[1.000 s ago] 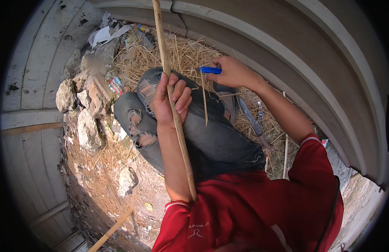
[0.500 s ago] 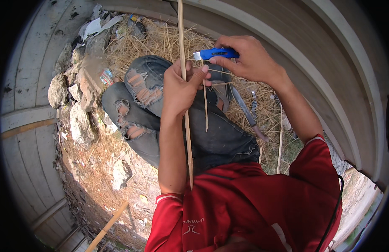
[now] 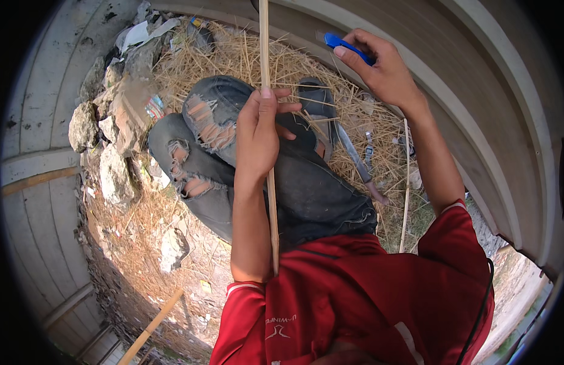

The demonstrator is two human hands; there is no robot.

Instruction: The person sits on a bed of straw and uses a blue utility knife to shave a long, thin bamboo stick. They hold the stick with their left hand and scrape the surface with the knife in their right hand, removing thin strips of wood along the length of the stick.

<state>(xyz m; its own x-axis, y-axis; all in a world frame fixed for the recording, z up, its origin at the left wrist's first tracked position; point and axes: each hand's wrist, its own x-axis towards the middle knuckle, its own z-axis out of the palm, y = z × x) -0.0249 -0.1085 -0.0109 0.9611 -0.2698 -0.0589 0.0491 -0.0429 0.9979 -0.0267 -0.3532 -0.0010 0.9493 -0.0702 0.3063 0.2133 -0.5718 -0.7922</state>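
My left hand is closed on a long, pale, narrow wooden strip, its thumb pressed along the wood and some fingers stretched to the right. The strip stands nearly lengthwise over my lap, its lower end against my red shirt. Up and to the right, apart from the strip, my right hand grips a blue utility knife. The knife's tip points up and left; motion blurs its blade. Beneath the hands are my crossed legs in torn dark jeans.
A long-bladed knife lies on the straw right of my legs, beside a wristwatch and a thin upright stick. Rocks line the left. Curved corrugated metal rises close on the right. A bamboo pole juts in at lower left.
My right hand has moved up and right with the utility knife, away from the strip. The thin sliver that hung beside my left hand no longer shows there. My left fingers have spread somewhat.
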